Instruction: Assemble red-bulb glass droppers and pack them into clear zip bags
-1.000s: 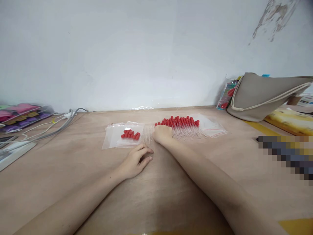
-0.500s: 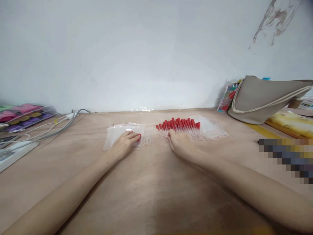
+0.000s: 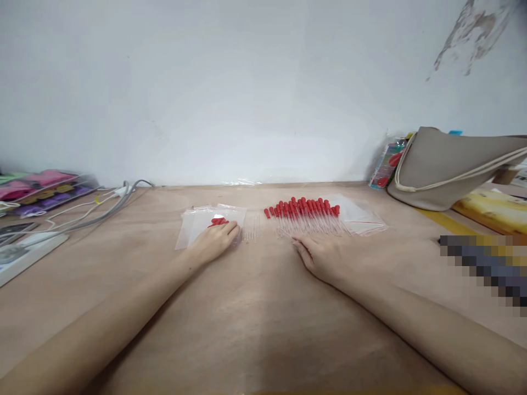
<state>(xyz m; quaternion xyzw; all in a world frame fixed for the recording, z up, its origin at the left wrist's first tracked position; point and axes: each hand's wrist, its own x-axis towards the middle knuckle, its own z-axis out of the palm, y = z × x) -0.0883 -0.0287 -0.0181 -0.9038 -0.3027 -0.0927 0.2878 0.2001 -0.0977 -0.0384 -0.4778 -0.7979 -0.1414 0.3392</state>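
L hand [image 3: 217, 240] at oblong red-rubber bulbs [image 3: 217, 222], R hand [image 3: 319, 255] 6 o'clk of red-topped clear-tube droppers [image 3: 305, 209], finger-grips unclear; pinch singly.

Left hand [image 3: 216, 241] lies over red bulbs [image 3: 218, 221] on clear plastic bags [image 3: 190, 227], fingers bent down, grip hidden. Thin clear tubes [image 3: 252, 227] just right of it. Right hand [image 3: 323, 258] at near side of red-topped droppers [image 3: 304, 207], fingertips by their tips, contact unclear. More clear bags at the row's right end. Far right: grey bag [image 3: 448, 164]. Left: cables [image 3: 111, 208], colourful wrapped packs [image 3: 45, 192]. Brown table [image 3: 247, 318].
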